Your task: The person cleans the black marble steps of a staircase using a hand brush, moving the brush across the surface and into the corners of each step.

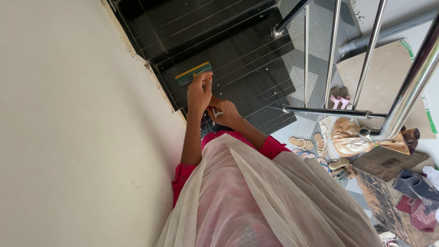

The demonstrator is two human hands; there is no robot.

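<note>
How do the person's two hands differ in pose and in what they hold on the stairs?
The left hand is stretched farther out on a straight arm, gripping the green-and-yellow brush on the black step. The right hand sits nearer the body on a bent arm, at the handle's lower end. Both are closed and share one handle.

Head view, looking down a staircase. The left hand (pixel 199 93) grips the handle of a green-and-yellow brush head (pixel 194 73), which rests on a black tiled step (pixel 247 68) beside the cream wall (pixel 68 137). The right hand (pixel 223 112) closes on the same handle just below the left. A steel railing (pixel 366 68) runs at right; sandals (pixel 311 144) lie scattered on the patterned floor below.
</note>
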